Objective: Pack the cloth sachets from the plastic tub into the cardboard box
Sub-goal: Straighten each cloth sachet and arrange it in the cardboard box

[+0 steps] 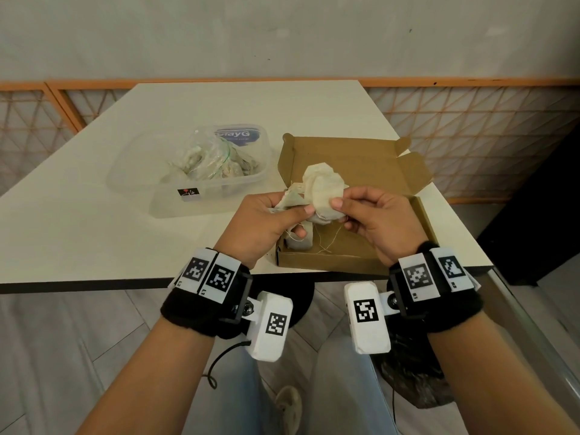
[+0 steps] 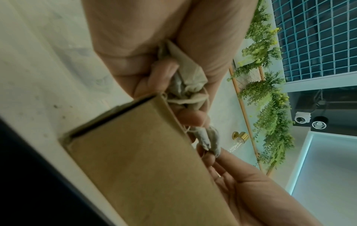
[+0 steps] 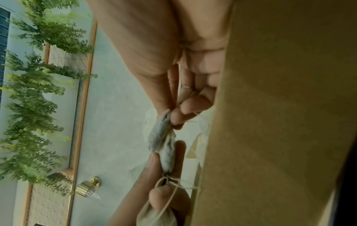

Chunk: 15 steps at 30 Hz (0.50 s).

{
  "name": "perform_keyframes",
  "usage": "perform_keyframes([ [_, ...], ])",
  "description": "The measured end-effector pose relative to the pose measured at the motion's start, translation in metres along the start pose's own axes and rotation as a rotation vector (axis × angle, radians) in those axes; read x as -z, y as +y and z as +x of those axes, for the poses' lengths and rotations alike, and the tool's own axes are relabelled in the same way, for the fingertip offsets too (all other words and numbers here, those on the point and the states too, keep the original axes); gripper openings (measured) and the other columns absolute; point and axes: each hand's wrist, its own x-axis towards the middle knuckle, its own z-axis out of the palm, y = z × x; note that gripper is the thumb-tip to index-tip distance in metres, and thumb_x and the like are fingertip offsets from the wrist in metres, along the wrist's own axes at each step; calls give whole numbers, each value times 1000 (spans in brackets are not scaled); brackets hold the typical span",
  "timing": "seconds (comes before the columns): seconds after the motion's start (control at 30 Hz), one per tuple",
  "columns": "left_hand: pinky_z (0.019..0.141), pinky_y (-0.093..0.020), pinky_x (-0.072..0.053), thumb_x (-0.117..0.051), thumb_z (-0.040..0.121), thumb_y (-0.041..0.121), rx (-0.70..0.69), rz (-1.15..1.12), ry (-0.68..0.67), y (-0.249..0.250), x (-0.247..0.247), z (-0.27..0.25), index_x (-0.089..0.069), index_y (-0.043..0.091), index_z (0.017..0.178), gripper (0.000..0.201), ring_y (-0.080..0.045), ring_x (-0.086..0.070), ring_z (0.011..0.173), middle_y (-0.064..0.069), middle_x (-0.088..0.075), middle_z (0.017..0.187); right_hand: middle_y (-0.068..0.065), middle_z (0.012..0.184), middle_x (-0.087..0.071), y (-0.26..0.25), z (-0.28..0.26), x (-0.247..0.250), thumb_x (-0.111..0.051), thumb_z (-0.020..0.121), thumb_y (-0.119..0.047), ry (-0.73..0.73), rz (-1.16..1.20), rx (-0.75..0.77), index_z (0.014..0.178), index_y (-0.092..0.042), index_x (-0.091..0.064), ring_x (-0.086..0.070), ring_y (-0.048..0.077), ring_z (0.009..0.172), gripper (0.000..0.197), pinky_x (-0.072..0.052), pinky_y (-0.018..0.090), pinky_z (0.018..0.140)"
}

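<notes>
Table (image 1: 94,215): bears tub & box.
Tub (image 1: 131,183): left of box, sachets w/ plastic wrap still inside.
Box (image 1: 361,246): lid open, near edge; one sachet in its near-left corner.
Bunch (image 1: 320,189): sachets you hold above box, threads dangling.
Left hand (image 1: 260,224): fingers curled round bunch.
Right hand (image 1: 379,221): pinches one sachet.
Risk: threads look tangled; pull hard & neighbours may drag out, drop outside box or tear.

Both my wrists have fuzzy black bands (image 1: 188,312) with white blocks carrying black-and-white square tag markers, plus a chunky white camera pod (image 1: 367,315) bolted under each. A thin black cable (image 1: 219,362) dangles off the left one. Wearing light blue jeans (image 1: 342,400) and a pale sneaker (image 1: 287,403).
</notes>
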Motion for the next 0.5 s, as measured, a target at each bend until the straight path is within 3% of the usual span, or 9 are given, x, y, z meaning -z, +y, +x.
perform_keyframes([
  [0.17,46,-9,-39,-64,86,7,31,-87,73,0,-2,0,-67,3,101,16,-2,-61,49,7,-68,59,-2,60,-66,0,-1,0,-68,76,-2,-39,-13,-10,73,-12,-65,-55,9,55,11,-48,15,52],
  [0.27,46,-8,-40,-63,86,3,10,-102,85,-1,-3,-1,-68,6,96,11,-4,-65,52,5,-70,62,-3,63,-68,0,0,-1,-67,77,-1,-71,-30,-10,72,-15,-67,-54,11,60,15,-49,15,54],
  [0.37,54,-11,-46,-64,86,3,-12,-86,62,-3,-3,-1,-68,8,95,11,-6,-67,57,5,-72,66,-3,69,-70,1,1,1,-66,77,-1,-103,-46,-7,78,-15,-69,-54,12,64,14,-49,15,56],
  [0.5,49,-6,-41,-62,86,-1,-53,-59,56,-1,-3,-3,-65,3,106,21,3,-60,51,13,-67,57,0,75,-69,2,1,1,-67,76,-4,-158,-71,8,75,-19,-74,-53,15,67,17,-48,16,57],
])
